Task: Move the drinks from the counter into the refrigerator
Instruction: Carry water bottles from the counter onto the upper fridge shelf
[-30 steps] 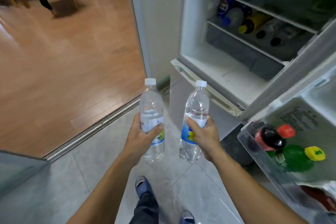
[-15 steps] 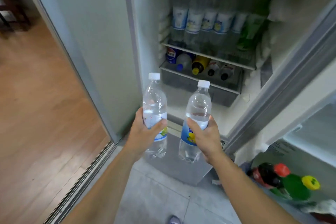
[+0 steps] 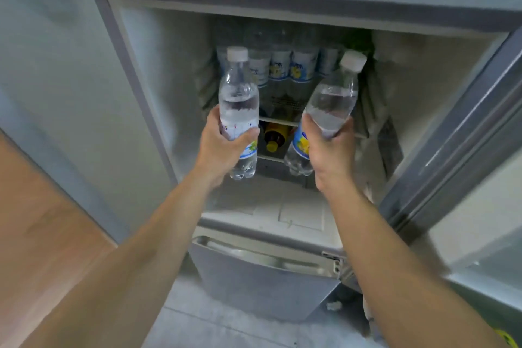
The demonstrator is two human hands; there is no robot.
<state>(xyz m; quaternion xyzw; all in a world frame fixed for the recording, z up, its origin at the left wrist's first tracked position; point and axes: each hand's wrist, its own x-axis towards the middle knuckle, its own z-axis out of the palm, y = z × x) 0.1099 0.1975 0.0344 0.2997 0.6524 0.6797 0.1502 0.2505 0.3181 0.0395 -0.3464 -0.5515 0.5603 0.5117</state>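
Clear plastic is what we have in both hands: our left hand (image 3: 223, 147) grips the left bottle (image 3: 238, 110) round its label, fingers (image 3: 248, 133) curled across the front, and our right hand (image 3: 330, 150) wraps the right bottle (image 3: 329, 110) at its middle, thumb on the near side. The left bottle stands upright; the right one tips its white cap (image 3: 353, 60) toward the right. Both are held in front of the open fridge (image 3: 158, 70), not yet set on any shelf.

We judge each bottle moderately heavy, being nearly full of water. The thin walls should give a little under a squeeze, and the smooth plastic could slip if damp. The labelled waist, where we hold now, seems the surest place; the neck would let the base swing.

Inside, the upper shelf (image 3: 278, 121) already carries a row of bottles (image 3: 282, 68) with like labels, standing close together. Below it a yellow-capped bottle (image 3: 274, 138) lies on its side, cap toward us. The bare fridge floor (image 3: 268, 203) sits in front of these. Room on the upper shelf looks tight, so we expect each bottle must go in one at a time.
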